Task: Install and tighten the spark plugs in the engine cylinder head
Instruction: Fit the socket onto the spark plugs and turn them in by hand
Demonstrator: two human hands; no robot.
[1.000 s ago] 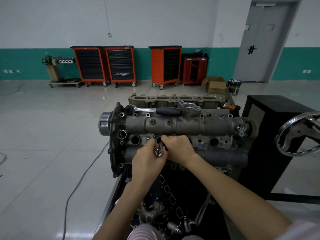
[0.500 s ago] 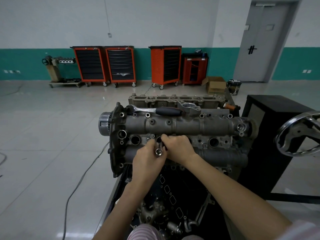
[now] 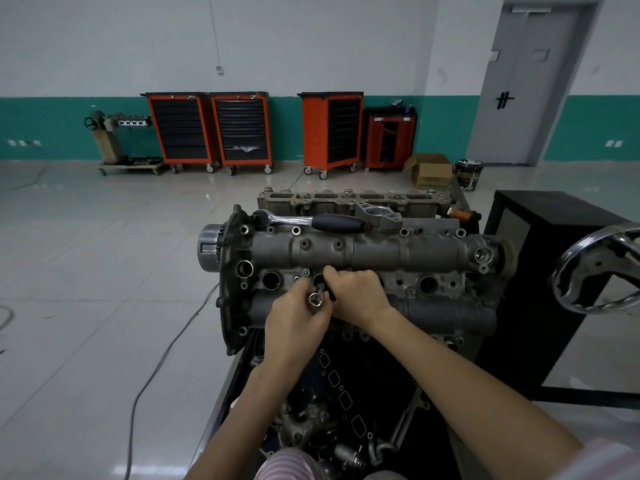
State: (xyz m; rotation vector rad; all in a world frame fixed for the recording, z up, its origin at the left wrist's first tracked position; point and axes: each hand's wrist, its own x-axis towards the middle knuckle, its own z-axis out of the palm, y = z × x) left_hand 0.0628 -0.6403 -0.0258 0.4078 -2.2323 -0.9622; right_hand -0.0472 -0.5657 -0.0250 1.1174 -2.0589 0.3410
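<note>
The left hand (image 3: pixel 294 315) curls its fingers round a chrome socket (image 3: pixel 316 299), whose open end faces the camera, and holds it just in front of the second plug well (image 3: pixel 319 279) from the left in the cylinder head (image 3: pixel 363 268). The right hand (image 3: pixel 358 294) lies close against it on the right, its fingers curled and pinching a dark slender piece (image 3: pixel 329 292) beside the socket; whether that piece is a spark plug or part of the tool cannot be told, as the fingers hide most of it. Both hands rest over the middle row of the head, between its two long rounded housings. To the left of the hands a plug well (image 3: pixel 271 280) stands open and dark, and to their right another well (image 3: pixel 428 285) shows open too. On the far edge of the head lies a ratchet wrench (image 3: pixel 311 220), its black grip pointing right and its chrome head to the left. Behind it sits a second grey casting (image 3: pixel 353 199). At the right edge a shiny handwheel (image 3: pixel 599 271) stands before a black cabinet (image 3: pixel 540 237). Red tool carts (image 3: pixel 211 129) line the green-banded far wall, with a cardboard box (image 3: pixel 431 171) near a grey door (image 3: pixel 526 81)
</note>
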